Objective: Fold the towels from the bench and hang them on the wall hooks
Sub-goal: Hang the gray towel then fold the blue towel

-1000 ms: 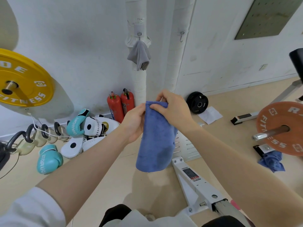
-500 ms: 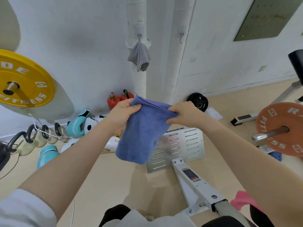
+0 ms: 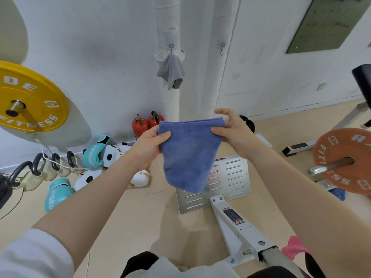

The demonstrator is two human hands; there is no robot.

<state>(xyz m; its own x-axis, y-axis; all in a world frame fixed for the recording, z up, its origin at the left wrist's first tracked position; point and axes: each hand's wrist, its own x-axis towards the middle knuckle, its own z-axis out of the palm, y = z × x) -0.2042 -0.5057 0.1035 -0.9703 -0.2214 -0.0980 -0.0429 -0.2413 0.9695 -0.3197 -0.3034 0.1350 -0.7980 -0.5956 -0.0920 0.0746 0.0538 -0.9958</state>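
Holding the blue towel [image 3: 188, 153] up at chest height, folded, top edge stretched level betw. both hands, rest hanging free over the slotted metal plate [image 3: 230, 177] on the floor. Left hand [image 3: 148, 145] pinches the top-left corner, thumb on the near face, fingers behind. Right hand [image 3: 232, 131] pinches the top-right corner w/ thumb in front; its upper fingers stand spread and clear of the cloth. Judgement: edge kept taut so the fold stays square and a hanging point can be found before going to the wall. Straight ahead, grey towel [image 3: 171, 74] already hangs from the left hook [image 3: 171, 46] on a wrapped pipe; right hook [image 3: 222, 48] on the next pipe is bare, prob. the target. Task looks partway: another blue cloth [image 3: 339, 194] lies on the floor under the orange plate [image 3: 345, 159], something pink [image 3: 295, 247] at lower right, can't tell if towel. Bench itself mostly out of view; white frame [image 3: 239, 223] runs below. Around: two red extinguishers [image 3: 147, 125] at the pipe base, teal gloves [image 3: 96, 152] and kettlebells [image 3: 40, 173] along the wall at left, yellow plate [image 3: 30, 99] upper left. Risk: loose hanging end could unfold on the reach up.
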